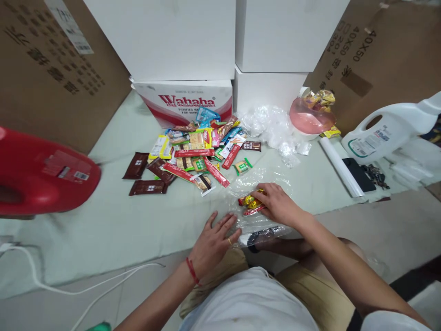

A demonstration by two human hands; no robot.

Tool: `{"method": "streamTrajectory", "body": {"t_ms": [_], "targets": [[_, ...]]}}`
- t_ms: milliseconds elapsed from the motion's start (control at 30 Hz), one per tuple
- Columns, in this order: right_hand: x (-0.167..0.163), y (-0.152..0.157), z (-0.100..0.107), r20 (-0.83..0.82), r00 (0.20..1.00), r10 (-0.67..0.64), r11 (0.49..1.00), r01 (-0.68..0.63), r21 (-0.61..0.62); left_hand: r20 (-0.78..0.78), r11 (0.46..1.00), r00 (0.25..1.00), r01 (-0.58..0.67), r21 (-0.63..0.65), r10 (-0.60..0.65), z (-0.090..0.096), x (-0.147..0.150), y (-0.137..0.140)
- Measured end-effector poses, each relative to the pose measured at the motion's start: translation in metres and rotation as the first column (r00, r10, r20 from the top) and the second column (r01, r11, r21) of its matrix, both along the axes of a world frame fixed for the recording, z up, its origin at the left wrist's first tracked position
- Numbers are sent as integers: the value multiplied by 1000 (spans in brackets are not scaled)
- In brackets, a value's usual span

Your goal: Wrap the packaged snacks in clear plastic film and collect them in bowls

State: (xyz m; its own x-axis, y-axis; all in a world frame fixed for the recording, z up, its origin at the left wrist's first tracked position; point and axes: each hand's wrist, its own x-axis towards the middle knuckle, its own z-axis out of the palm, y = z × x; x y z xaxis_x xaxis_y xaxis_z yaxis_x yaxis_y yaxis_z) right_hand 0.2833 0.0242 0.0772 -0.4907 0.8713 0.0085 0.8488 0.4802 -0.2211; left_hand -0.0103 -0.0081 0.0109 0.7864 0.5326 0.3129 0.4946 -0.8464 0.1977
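Observation:
Clear plastic wrap (272, 223) lies near the table's front edge, with a small bundle of gold-wrapped candies (252, 201) and red stick packets (253, 211) on it. From the right, my right hand (279, 204) closes its fingers over this bundle, hiding part of it. My left hand (218, 236) has its fingers spread, touching the wrap's left edge; it holds nothing. Beyond both hands is a heap of packaged snacks: red sticks (216, 172), dark brown packets (148, 187) and a green-and-clear biscuit packet (243, 166).
A white Wahaha carton (193, 99) stands behind the heap, beside crumpled clear bags (268, 126). To the right are a pink bowl (306, 119) with gold packets, a white roll (341, 168), a black phone (358, 174) and a white jug (379, 131). A red container (48, 172) sits left.

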Motion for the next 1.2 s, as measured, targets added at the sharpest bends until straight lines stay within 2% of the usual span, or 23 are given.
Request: {"method": "streamTrajectory", "body": {"t_ms": [167, 333, 467, 600, 733, 800, 900, 967, 1067, 1133, 1200], "targets": [[-1, -11, -4, 47, 998, -42, 999, 42, 14, 70, 999, 997, -20, -33, 23, -1, 3, 0], [-17, -14, -14, 49, 990, -135, 990, 133, 47, 152, 999, 988, -34, -32, 39, 1, -1, -2], [-22, -11, -15, 20, 995, -102, 994, 101, 40, 270, 995, 958, -91, -43, 99, 7, -3, -1], [-7, -19, 2, -82, 995, -57, 998, 59, 32, 327, 990, 937, -93, -105, 123, 15, -2, 5], [14, -51, 11, -154, 987, 32, 999, -27, 36, 363, 973, 910, -142, -183, 202, 17, 2, 12], [24, -69, 6, -137, 991, 7, 998, 1, 58, 383, 960, 891, -166, -225, 244, 18, 3, 15], [38, -83, -5, -174, 980, -98, 988, 117, 102, 413, 940, 860, -194, -281, 301, 19, 6, 21], [47, -78, -6, -279, 949, -145, 983, 170, 67, 434, 927, 835, -219, -304, 339, 19, 8, 27], [57, -53, 1, -447, 866, -223, 973, 228, -45, 443, 903, 796, -290, -318, 412, 16, 16, 44], [61, -31, 3, -509, 801, -316, 947, 294, -126, 415, 877, 779, -356, -323, 470, 13, 22, 59], [63, -12, 0, -507, 744, -436, 899, 383, -212, 362, 847, 771, -423, -323, 523, 11, 27, 73]]}}
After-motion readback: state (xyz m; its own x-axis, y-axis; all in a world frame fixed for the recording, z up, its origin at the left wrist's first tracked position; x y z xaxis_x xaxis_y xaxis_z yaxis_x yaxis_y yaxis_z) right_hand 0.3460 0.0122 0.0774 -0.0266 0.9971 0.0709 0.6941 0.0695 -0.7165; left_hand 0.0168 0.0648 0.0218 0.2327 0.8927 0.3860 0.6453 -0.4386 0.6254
